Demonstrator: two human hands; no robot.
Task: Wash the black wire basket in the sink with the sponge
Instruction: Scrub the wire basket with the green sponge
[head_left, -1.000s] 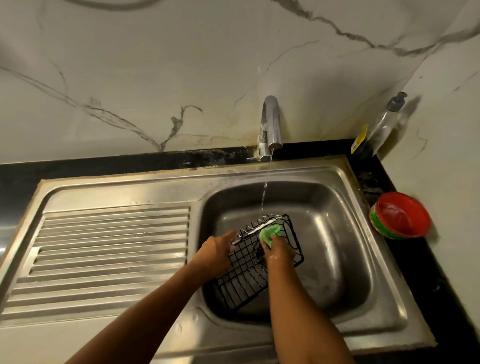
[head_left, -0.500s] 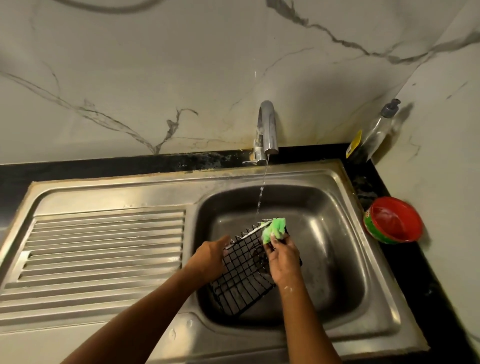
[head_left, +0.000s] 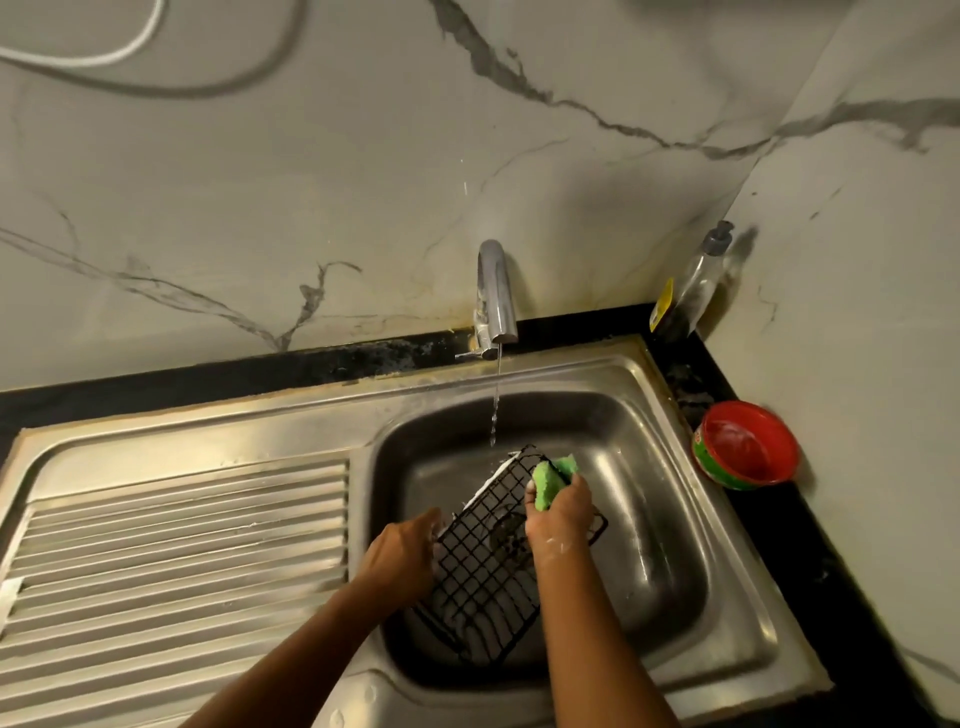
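**Head view, washing in progress.** Your left hand (head_left: 402, 551) grips the left rim of the black wire basket (head_left: 483, 566), fingers curled over the wire. It props the basket tilted inside the basin of the sink (head_left: 670, 525). The basket's long axis runs from the basin's near wall up toward its far wall. The low end sits deep by the near wall. The high end is raised just below where the water stream (head_left: 494, 415) from the tap (head_left: 496, 291) falls. The grid face is turned up toward you.

Your right hand (head_left: 558, 517) is closed around the green sponge (head_left: 551, 480), squeezing it against the basket's far-right corner. A line of white foam shows along the upper left rim, and flecks of it lie on your right wrist.

**Governing relation.** The sponge sits at the far, high end, so most of the basket's length lies from it back toward you and downward. The scrubbing hand is nearer the far wall and the bracing hand holds mid-rim on the left. A stroke probably has to travel down the long axis toward the near wall, with the left hand resisting the push. Scrubbing looks to be mid-course, and whether the underside is clean cannot be told.

**Surroundings.** The ribbed drainboard (head_left: 182, 545) lies at the sink's left. A red bowl (head_left: 748, 447) and a soap bottle (head_left: 698, 283) stand past its right edge.
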